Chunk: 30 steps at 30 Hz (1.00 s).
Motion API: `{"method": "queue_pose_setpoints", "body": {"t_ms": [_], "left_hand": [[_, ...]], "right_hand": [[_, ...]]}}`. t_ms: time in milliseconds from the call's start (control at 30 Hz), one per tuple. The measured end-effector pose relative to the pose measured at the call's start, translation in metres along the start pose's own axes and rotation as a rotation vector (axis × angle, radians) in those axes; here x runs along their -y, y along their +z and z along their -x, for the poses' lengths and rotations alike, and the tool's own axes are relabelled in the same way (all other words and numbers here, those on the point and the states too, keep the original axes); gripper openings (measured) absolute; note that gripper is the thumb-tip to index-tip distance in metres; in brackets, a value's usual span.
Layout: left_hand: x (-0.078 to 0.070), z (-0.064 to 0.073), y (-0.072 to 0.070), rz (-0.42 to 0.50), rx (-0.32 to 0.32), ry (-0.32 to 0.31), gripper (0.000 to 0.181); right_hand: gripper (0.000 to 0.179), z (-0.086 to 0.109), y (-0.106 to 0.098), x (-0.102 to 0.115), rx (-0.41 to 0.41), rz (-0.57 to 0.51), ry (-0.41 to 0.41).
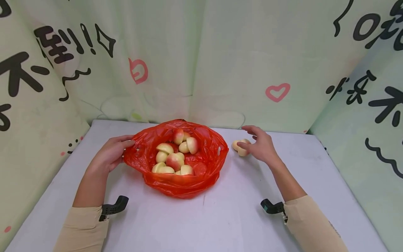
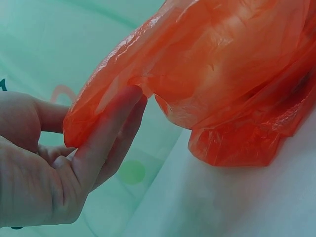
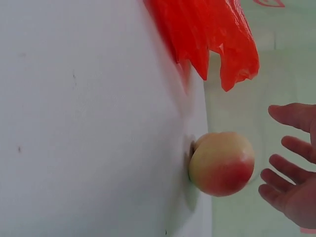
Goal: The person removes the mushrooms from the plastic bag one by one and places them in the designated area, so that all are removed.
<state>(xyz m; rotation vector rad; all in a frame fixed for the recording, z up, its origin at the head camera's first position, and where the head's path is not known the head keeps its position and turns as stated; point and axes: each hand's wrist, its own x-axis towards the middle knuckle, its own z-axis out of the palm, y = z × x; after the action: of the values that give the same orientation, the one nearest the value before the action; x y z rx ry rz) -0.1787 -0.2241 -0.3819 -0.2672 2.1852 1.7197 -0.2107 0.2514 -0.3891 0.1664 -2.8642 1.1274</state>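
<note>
My left hand (image 1: 110, 154) holds the left edge of a crinkled red plastic bag (image 1: 184, 189), its film between thumb and fingers (image 2: 106, 140). Gaping upward, the bag shows several mushroom-shaped pieces (image 1: 174, 161) inside, cream with red-blushed rounded caps. To the right of the bag, one more mushroom-shaped piece (image 1: 243, 152) lies on the table. My right hand (image 1: 261, 147) reaches over this piece in the head view, fingers spread and thumb overlapping it. In the right wrist view a gap shows between the fingers and the piece's blushed cap (image 3: 222, 165).
A white table (image 1: 233, 220) carries the bag and the loose piece. Behind it and along both sides hang pale green curtains (image 1: 233, 63) with black writing and pink hearts. Black bands (image 1: 114, 207) sit on both wrists beside the beige sleeves (image 1: 83, 227).
</note>
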Motion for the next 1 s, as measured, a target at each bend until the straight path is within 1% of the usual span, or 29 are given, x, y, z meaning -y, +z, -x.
{"method": "queue_pose_setpoints", "body": {"t_ms": [133, 233, 333, 500, 767, 1000], "left_hand": [[0.0, 0.0, 0.0, 0.0, 0.0, -0.003, 0.061], [0.001, 0.0, 0.0, 0.001, 0.005, -0.002, 0.061], [0.002, 0.0, 0.0, 0.003, 0.007, 0.001, 0.061], [0.001, -0.001, 0.0, 0.004, 0.008, 0.003, 0.061], [0.001, 0.0, 0.001, 0.009, 0.01, 0.004, 0.059], [0.0, 0.0, 0.001, 0.006, 0.005, 0.002, 0.059]], "right_hand": [[0.059, 0.002, 0.001, 0.009, -0.021, -0.087, -0.05], [0.057, 0.004, 0.003, 0.018, -0.019, -0.145, -0.095], [0.056, 0.005, 0.004, 0.027, -0.009, -0.165, -0.145], [0.056, 0.006, 0.007, 0.039, 0.013, -0.159, -0.197], [0.057, 0.009, 0.011, 0.051, 0.073, -0.202, -0.218], [0.055, 0.013, 0.016, 0.062, 0.159, -0.26, -0.193]]}}
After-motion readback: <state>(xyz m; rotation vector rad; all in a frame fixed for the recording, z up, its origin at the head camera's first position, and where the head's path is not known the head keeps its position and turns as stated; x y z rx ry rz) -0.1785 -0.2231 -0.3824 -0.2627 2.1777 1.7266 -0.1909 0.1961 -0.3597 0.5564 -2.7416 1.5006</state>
